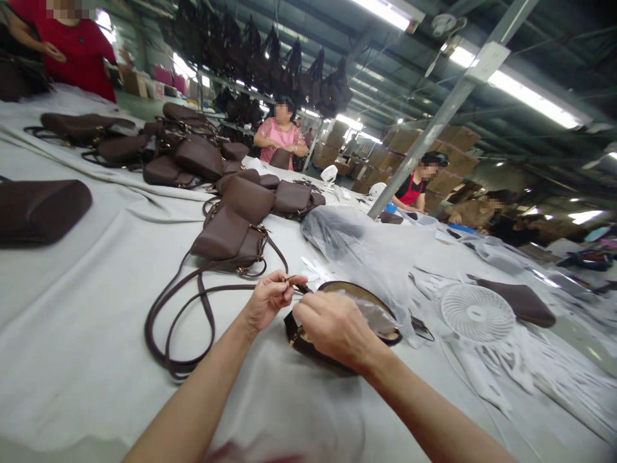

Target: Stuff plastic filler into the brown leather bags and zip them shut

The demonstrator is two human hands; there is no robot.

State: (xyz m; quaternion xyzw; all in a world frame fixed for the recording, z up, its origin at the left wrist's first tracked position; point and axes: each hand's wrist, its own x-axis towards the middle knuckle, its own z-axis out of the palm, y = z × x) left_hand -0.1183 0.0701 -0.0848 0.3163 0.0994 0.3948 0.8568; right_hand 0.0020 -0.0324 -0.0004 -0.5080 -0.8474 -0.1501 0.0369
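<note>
A dark brown handbag lies before me with its mouth open, showing a beige lining and some clear plastic inside. My left hand is closed in a pinch on the thin end of a dark strap, just left of the bag's opening. Close beside it, my right hand is curled over the near rim of the bag. Its fingers are closed around the dark strap piece between the two hands; the fingertips are partly hidden. A long looped brown strap lies on the cloth to the left.
Several brown bags are heaped on the pale table cloth ahead, and another bag lies at left. A clear plastic bag is beyond my right hand. To the right stands a white fan. A metal post rises ahead; co-workers surround the table.
</note>
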